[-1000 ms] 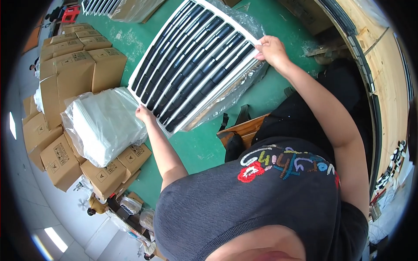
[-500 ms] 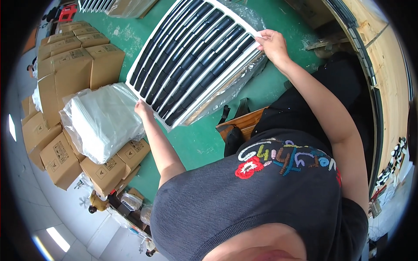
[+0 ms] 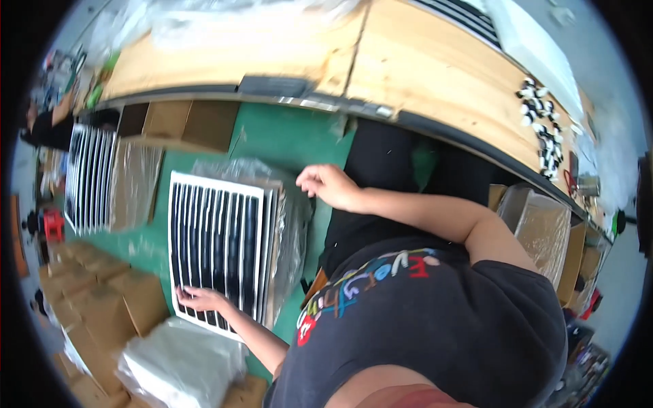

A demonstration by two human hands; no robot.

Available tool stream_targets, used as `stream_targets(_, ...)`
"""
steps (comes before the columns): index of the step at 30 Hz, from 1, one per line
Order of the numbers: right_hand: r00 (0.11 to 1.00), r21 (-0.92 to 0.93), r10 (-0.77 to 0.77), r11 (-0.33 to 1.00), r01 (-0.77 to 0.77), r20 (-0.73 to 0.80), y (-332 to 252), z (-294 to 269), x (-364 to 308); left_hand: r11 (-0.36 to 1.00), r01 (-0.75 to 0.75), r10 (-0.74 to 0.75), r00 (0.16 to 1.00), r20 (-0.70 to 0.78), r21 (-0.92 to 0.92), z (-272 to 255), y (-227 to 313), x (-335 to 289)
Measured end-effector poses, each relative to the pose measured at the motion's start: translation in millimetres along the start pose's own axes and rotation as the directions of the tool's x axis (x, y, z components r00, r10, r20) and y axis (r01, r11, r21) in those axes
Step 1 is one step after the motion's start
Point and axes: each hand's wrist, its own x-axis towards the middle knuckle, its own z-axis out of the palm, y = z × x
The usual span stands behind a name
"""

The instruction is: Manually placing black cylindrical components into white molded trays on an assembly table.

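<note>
A car grille (image 3: pixel 216 245) with a white frame and black slats lies on a stack of similar panels wrapped in clear plastic (image 3: pixel 294 231), to the left of my legs. My left hand (image 3: pixel 201 299) is over the grille's near edge, its fingers stretched out and not gripping; whether they touch the slats I cannot tell. Off the grille's right side, my right hand (image 3: pixel 328 185) hangs in the air with loosely bent fingers and nothing visible in it.
A wooden workbench (image 3: pixel 286 58) runs across the far side, with small black-and-white parts (image 3: pixel 542 129) at its right. Another stack of grilles (image 3: pixel 92 178) stands left. Cardboard boxes (image 3: pixel 102 316) and a plastic-wrapped white bundle (image 3: pixel 180 364) are near left; a plastic-lined box (image 3: pixel 537 228) stands right.
The grille, held in both hands before, now rests on the stack. Both hands have let go; my right hand has moved away from its edge. The view has swung toward the workbench.
</note>
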Motion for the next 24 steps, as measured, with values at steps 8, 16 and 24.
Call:
stream_targets(8,0.944,-0.211,-0.242,0.958,0.195,-0.225,-90.0,-164.9,-75.3,0.469,-0.170,0.751,0.593,0.290,-0.867,102.2,386.1,-116.0)
stream_targets(16,0.751,-0.170,-0.143,0.985,0.041,-0.645,-60.1,-318.6,-139.3,0.512,0.086,0.847,0.115,0.519,-0.855,164.3,569.1,-185.3)
stream_targets(24,0.726,-0.124,-0.077,0.992,-0.011,-0.684,-41.8,-336.1,-155.9,0.207,-0.338,0.843,0.537,-0.008,-0.918,231.6,656.1,-90.4)
